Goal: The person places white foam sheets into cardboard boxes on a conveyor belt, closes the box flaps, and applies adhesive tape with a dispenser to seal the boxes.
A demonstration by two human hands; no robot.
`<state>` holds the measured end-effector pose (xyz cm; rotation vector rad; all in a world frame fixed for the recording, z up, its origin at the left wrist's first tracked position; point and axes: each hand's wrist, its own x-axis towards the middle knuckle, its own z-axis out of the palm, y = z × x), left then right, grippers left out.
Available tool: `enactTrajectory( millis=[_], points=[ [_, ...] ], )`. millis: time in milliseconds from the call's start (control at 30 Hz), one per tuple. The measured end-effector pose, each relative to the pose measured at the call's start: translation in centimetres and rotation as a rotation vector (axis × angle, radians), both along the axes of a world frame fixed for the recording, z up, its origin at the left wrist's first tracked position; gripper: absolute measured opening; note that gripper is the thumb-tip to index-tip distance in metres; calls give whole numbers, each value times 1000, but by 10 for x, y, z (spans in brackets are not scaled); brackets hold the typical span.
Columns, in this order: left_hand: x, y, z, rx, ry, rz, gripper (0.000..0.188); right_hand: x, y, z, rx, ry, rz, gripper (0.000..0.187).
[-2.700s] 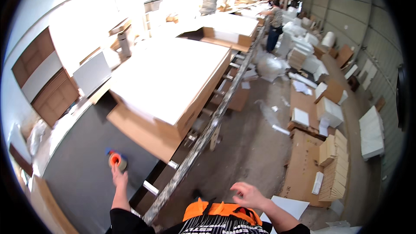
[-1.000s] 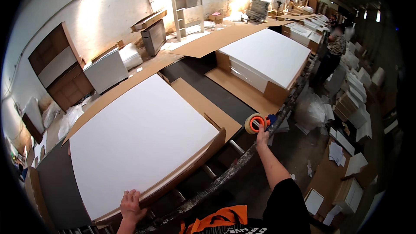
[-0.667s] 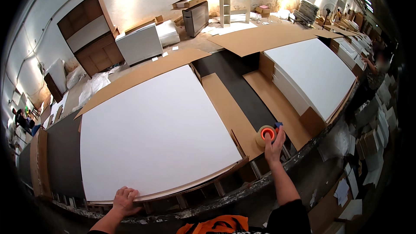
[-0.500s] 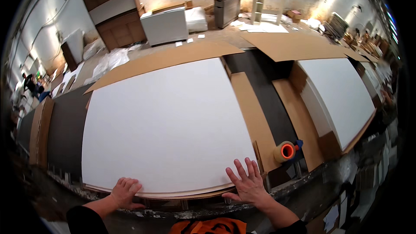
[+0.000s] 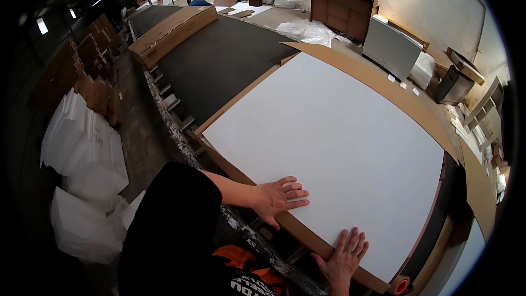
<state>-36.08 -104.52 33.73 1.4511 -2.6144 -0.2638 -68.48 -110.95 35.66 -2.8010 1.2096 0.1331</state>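
White sheets leaned together at the frame's left. A cardboard box lay across the dark belt, upper left. Near lower centre, the left hand, open, rested on the near edge of a white panel spanning the centre; the right hand spread there too. An orange-cored tape roll sat lower right.

carton left of panel
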Motion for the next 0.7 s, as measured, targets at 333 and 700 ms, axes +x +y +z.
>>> enactTrajectory(
  millis=[333,700],
  points=[
    [89,70,-3,-281,66,-29,100,-4,-2,10,112,253,-40,116],
    [179,58,13,154,-239,258,122,-6,1,-34,-147,145,66,109]
  ],
)
